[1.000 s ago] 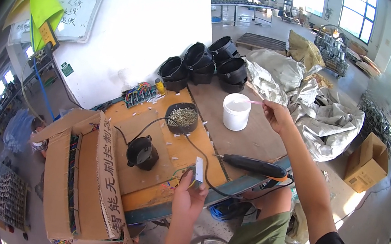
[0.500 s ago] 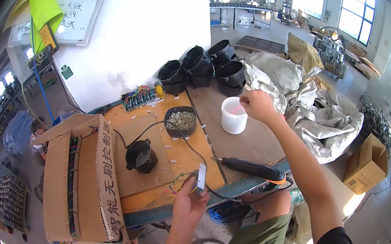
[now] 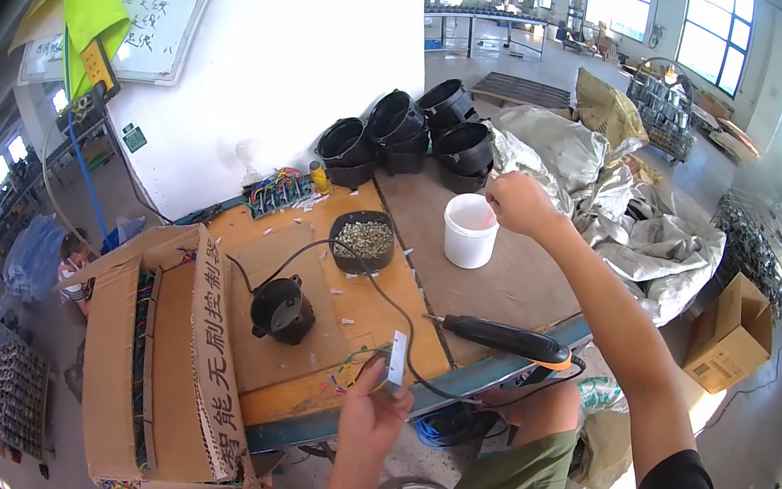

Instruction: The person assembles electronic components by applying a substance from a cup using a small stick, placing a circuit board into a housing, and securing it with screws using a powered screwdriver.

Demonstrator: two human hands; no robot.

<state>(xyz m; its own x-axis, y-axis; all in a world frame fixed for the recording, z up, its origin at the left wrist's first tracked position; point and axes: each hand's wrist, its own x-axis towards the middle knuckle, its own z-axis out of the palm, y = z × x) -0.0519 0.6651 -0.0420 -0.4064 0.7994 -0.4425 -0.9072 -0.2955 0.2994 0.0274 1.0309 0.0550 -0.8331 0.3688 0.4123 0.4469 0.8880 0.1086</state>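
My left hand (image 3: 372,416), low in the middle, grips a small silver controller box (image 3: 397,359) from below. Coloured wires (image 3: 355,361) trail from its left side over the table edge. My right hand (image 3: 521,203) is closed in a pinch at the right rim of a white plastic bucket (image 3: 468,241). Something pinkish shows inside the bucket just below those fingers; whatever the fingers hold is too small to make out. A black electric screwdriver (image 3: 508,339) lies on the table between my arms, its tip pointing left. Left of it sits an upright black cup-shaped housing (image 3: 284,312).
A black tray of small brass-coloured parts (image 3: 363,242) sits mid-table, crossed by a black cable. An open carton (image 3: 217,360) stands at left. Several black housings (image 3: 399,124) and bundled wires (image 3: 279,193) line the back. Pale sacks (image 3: 653,248) lie to the right.
My right hand has shifted slightly up and right at the bucket's rim. My left hand, with the controller box, has moved a little down and left.
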